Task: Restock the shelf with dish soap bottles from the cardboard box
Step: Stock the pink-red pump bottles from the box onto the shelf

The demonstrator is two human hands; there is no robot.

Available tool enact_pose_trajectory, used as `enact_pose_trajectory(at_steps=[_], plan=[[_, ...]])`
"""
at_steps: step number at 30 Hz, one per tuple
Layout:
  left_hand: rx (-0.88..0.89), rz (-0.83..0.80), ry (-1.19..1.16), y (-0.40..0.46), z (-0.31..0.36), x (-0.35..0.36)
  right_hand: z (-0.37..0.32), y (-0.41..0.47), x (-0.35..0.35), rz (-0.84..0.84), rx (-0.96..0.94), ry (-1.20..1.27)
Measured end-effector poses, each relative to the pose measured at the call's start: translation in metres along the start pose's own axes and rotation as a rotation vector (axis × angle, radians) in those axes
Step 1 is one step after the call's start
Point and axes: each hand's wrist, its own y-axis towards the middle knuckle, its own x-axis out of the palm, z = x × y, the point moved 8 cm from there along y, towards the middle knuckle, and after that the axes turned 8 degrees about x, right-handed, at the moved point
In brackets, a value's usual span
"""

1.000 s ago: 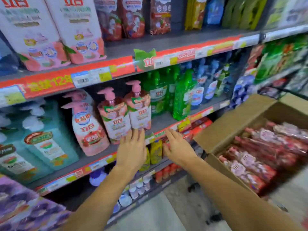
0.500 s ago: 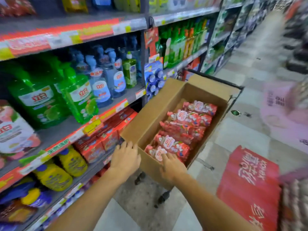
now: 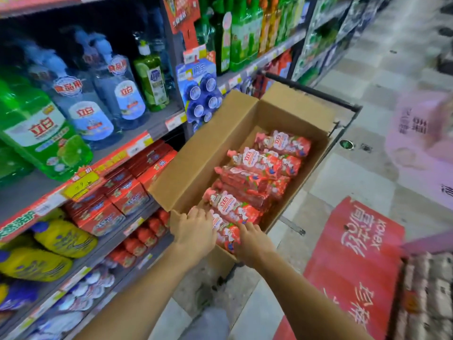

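An open cardboard box (image 3: 196,165) stands on a cart beside the shelf (image 3: 115,153). Several red and pink dish soap bottles (image 3: 259,163) lie flat inside it in a row. Both hands reach into the box's near end. My left hand (image 3: 196,231) curls over the left side of the nearest bottle (image 3: 229,233). My right hand (image 3: 252,239) holds that bottle's right side, fingers bent down around it. The bottle still lies in the box, partly hidden by my hands.
Green and blue dish soap bottles (image 3: 81,111) fill the shelf at left, with red boxes (image 3: 127,195) and yellow bottles (image 3: 58,239) on lower shelves. A black cart frame (image 3: 343,123) surrounds the box. A red package (image 3: 355,253) and pink packs (image 3: 421,133) sit at right on the aisle floor.
My view swung from the shelf to the box. Both hands left the shelf edge, crossed the box's near rim and now grip the nearest bottle.
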Motion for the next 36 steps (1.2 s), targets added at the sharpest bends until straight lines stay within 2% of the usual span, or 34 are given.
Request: enact_pose_trajectory(at_steps=[11,19,24,29,33,36], plan=[[-0.038,-0.211,-0.138,0.078,0.003,0.060,0.012,0.084,-0.006,-0.081,0.068,-0.083],[-0.124,-0.321,-0.319,0.090,-0.005,0.101,0.008,0.138,0.000,-0.162,0.060,-0.105],[-0.344,-0.432,-0.460,0.101,-0.008,0.129,0.009,0.181,0.000,-0.279,0.080,-0.074],[-0.614,-0.403,-0.743,0.105,0.000,0.152,0.015,0.216,0.017,-0.363,0.120,-0.023],[-0.892,-0.358,-0.941,0.098,0.005,0.174,0.011,0.231,0.029,-0.281,0.147,-0.093],[-1.010,-0.335,-0.975,0.093,0.008,0.186,0.005,0.235,0.030,-0.170,0.143,-0.155]])
